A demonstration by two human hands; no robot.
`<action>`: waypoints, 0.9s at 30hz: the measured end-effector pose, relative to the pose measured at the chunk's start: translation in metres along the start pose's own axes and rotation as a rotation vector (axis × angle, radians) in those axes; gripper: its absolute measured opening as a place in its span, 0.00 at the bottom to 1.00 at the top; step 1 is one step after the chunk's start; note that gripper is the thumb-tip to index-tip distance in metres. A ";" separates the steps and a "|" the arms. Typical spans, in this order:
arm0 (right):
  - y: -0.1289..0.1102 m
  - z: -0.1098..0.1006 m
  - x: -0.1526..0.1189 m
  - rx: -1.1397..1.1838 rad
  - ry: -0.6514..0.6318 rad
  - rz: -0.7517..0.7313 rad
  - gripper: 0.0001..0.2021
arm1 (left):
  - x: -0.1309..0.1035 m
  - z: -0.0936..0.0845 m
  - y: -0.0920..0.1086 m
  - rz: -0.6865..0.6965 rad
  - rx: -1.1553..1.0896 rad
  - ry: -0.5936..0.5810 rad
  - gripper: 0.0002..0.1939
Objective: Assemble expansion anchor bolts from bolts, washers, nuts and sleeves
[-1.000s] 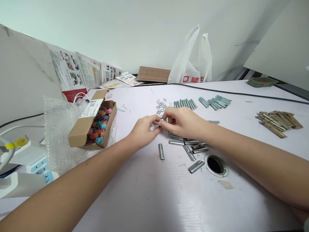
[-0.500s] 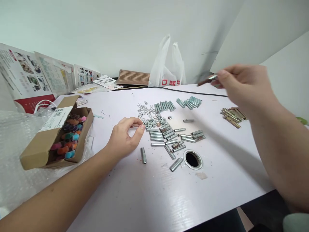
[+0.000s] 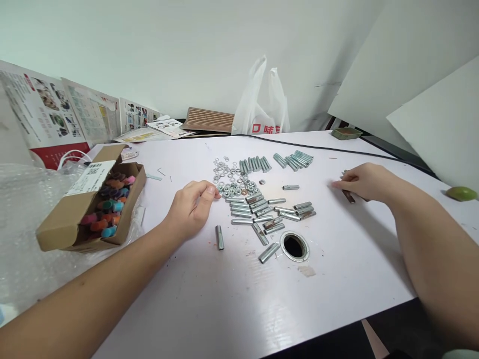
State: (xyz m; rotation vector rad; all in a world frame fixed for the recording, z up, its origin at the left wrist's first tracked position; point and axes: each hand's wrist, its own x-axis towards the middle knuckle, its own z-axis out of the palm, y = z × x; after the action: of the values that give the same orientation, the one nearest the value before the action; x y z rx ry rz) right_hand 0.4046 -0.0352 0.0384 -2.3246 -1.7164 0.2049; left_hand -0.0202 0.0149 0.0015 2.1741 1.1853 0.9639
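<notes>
My left hand (image 3: pixel 193 207) rests on the table beside the nuts (image 3: pixel 234 190), its thumb and forefinger pressed together; what they hold, if anything, is too small to name. On the right, my right hand (image 3: pixel 364 183) is low over the table with its fingers closed round a dark brownish metal piece (image 3: pixel 349 197). It covers most of the brass-coloured bolts. Metal sleeves (image 3: pixel 256 202) lie in the middle, one sleeve (image 3: pixel 219 237) apart at the front. Behind them are rows of zinc-coloured bolts (image 3: pixel 254 164) and washers (image 3: pixel 223 168).
An open carton (image 3: pixel 56 227) of colourful capped items stands at the left on bubble wrap (image 3: pixel 18 209). A round hole (image 3: pixel 295 246) is in the table (image 3: pixel 209 304). A white plastic bag (image 3: pixel 262 107), black cable (image 3: pixel 318 146), green tray (image 3: pixel 346 132) and green fruit (image 3: pixel 461 193) are farther out.
My right hand has come down to the table at the brass-coloured bolts with the dark piece. My left hand has hardly moved. The view has shifted slightly, showing the green tray.
</notes>
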 end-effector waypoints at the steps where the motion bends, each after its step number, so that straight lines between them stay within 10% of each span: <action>1: 0.001 0.002 0.002 -0.039 -0.027 0.029 0.21 | 0.000 0.000 0.000 0.000 0.000 -0.003 0.21; 10: -0.033 -0.006 -0.009 -0.176 0.002 0.186 0.12 | 0.001 0.000 0.001 -0.003 -0.025 -0.007 0.23; 17: -0.123 0.001 -0.026 -0.080 0.001 -0.330 0.15 | 0.000 0.001 -0.003 -0.053 -0.109 0.023 0.26; 21: -0.141 -0.003 0.006 -0.100 -0.193 -0.506 0.13 | 0.000 0.001 -0.005 -0.079 -0.130 0.025 0.26; 27: -0.140 0.001 0.070 -0.164 -0.252 -0.247 0.20 | -0.002 -0.001 -0.005 -0.116 -0.152 -0.084 0.28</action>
State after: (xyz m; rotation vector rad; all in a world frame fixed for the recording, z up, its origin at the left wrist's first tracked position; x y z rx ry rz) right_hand 0.2968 0.0704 0.0779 -2.2471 -2.1997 0.3340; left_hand -0.0239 0.0157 -0.0020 1.9841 1.1467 0.8757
